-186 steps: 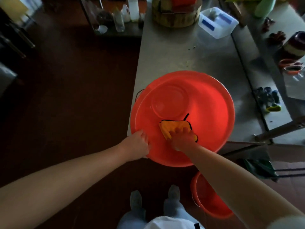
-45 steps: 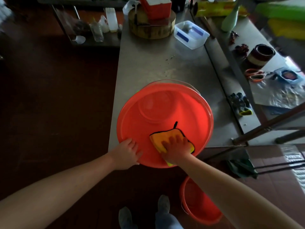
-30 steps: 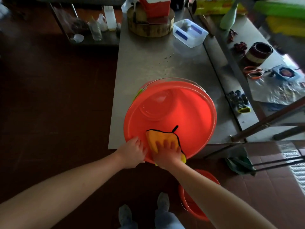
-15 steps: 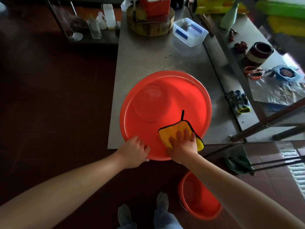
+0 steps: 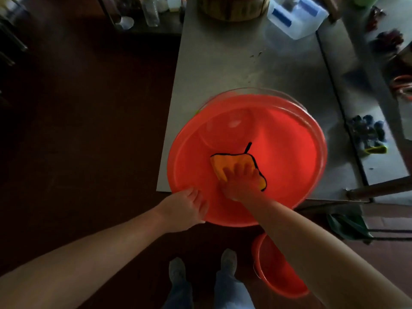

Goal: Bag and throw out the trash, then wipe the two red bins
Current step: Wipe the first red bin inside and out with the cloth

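A large red bin (image 5: 287, 152) stands on the near corner of the steel table (image 5: 223, 63), tipped toward me and hanging over the edge. My right hand (image 5: 242, 181) presses a yellow cloth with black trim (image 5: 225, 162) flat against the bin's inner wall, fingers spread. My left hand (image 5: 186, 207) grips the bin's near rim at the left, fingers curled over it. A second, smaller red bin (image 5: 274, 270) sits on the floor under my right forearm, partly hidden by it.
A wooden chopping block (image 5: 234, 6) and a clear plastic box (image 5: 294, 16) stand at the table's far end. Dark gloves (image 5: 365, 134) and orange-handled scissors (image 5: 403, 85) lie on the right-hand table. A green bag (image 5: 347, 226) lies on the floor at right. My shoes (image 5: 200, 266) stand below.
The cloth and my right hand have slid from the bin's near rim up and inward along its wall. The bin has tipped more toward me. My left hand keeps its hold on the rim.
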The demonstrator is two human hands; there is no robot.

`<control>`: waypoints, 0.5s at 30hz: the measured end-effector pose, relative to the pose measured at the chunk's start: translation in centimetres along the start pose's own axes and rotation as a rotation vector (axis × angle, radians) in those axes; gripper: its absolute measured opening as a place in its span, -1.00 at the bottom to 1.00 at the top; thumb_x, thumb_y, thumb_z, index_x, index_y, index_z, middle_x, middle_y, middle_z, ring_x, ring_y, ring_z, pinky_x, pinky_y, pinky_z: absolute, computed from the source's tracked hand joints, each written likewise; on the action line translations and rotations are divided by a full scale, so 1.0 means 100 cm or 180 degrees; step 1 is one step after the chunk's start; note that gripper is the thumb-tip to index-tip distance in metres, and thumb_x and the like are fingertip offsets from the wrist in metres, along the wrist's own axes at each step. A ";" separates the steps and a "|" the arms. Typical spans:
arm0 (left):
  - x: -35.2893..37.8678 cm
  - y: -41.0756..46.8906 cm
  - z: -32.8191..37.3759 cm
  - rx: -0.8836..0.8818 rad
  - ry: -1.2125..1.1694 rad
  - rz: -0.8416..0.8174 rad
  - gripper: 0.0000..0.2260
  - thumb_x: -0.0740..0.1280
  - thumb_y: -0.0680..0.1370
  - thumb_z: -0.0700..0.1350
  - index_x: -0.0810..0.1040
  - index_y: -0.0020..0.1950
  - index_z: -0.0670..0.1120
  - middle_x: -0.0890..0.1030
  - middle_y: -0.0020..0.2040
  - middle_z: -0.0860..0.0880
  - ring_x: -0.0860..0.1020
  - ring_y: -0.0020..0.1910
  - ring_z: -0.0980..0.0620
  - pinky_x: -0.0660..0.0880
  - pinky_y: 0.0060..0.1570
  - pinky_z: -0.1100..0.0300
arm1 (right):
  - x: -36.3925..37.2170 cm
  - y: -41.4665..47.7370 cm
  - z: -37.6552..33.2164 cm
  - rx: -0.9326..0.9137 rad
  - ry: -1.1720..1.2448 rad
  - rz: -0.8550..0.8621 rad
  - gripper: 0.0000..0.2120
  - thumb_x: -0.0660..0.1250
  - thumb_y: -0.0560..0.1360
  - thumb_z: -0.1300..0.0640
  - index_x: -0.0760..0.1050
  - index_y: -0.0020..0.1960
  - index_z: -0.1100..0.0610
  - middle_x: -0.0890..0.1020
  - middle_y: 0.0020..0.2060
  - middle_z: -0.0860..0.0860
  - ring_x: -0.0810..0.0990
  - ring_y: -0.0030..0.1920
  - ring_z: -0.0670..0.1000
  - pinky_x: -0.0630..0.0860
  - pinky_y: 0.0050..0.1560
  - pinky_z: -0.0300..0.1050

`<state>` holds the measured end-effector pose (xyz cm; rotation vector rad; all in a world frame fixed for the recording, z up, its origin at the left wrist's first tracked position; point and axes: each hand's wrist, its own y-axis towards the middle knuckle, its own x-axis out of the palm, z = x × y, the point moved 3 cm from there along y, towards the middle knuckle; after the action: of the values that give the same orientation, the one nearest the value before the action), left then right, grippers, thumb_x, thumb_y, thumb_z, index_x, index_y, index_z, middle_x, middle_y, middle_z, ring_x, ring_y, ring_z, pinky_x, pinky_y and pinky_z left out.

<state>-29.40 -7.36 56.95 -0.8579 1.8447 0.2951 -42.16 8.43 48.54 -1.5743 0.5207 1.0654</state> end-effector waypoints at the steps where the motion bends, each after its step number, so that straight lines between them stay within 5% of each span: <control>1: 0.002 -0.002 0.003 0.0006 0.0012 0.0020 -0.47 0.20 0.62 0.26 0.61 0.26 -0.16 0.68 0.10 -0.24 0.67 0.06 -0.20 0.57 0.15 -0.05 | 0.000 0.012 0.001 -0.0021 0.0047 -0.0019 -0.39 -0.03 0.62 -0.31 0.06 0.62 -0.15 0.03 0.63 0.13 -0.06 0.60 0.34 -0.07 0.51 0.39; 4: 0.007 -0.008 0.008 -0.0122 0.0009 -0.0025 -0.48 0.23 0.61 0.25 0.60 0.30 -0.16 0.66 0.16 -0.26 0.65 0.11 -0.21 0.56 0.19 -0.05 | -0.001 0.040 -0.002 -0.0051 0.0356 0.0289 -0.36 0.06 0.56 -0.31 0.21 0.58 -0.10 0.15 0.58 0.21 0.08 0.55 0.35 0.09 0.48 0.39; 8: 0.010 -0.008 0.006 -0.0292 -0.0053 -0.0058 -0.50 0.27 0.60 0.26 0.64 0.27 -0.11 0.67 0.15 -0.23 0.66 0.12 -0.21 0.56 0.19 -0.04 | 0.004 0.057 -0.008 -0.0014 -0.0115 0.0078 -0.38 -0.03 0.64 -0.29 0.07 0.64 -0.07 0.01 0.63 0.18 -0.09 0.60 0.35 -0.14 0.52 0.41; 15: 0.002 -0.010 -0.005 -0.0295 -0.0295 -0.0255 -0.50 0.24 0.62 0.24 0.62 0.28 -0.14 0.67 0.14 -0.27 0.66 0.11 -0.24 0.56 0.20 -0.08 | -0.009 0.006 -0.009 -0.0120 -0.0191 0.0165 -0.41 -0.01 0.61 -0.32 0.21 0.57 -0.13 0.25 0.57 0.12 0.07 0.57 0.33 -0.06 0.51 0.37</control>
<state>-29.14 -8.42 57.14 -0.9636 1.7174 0.3660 -42.74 7.18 48.93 -1.5639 0.5056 1.1644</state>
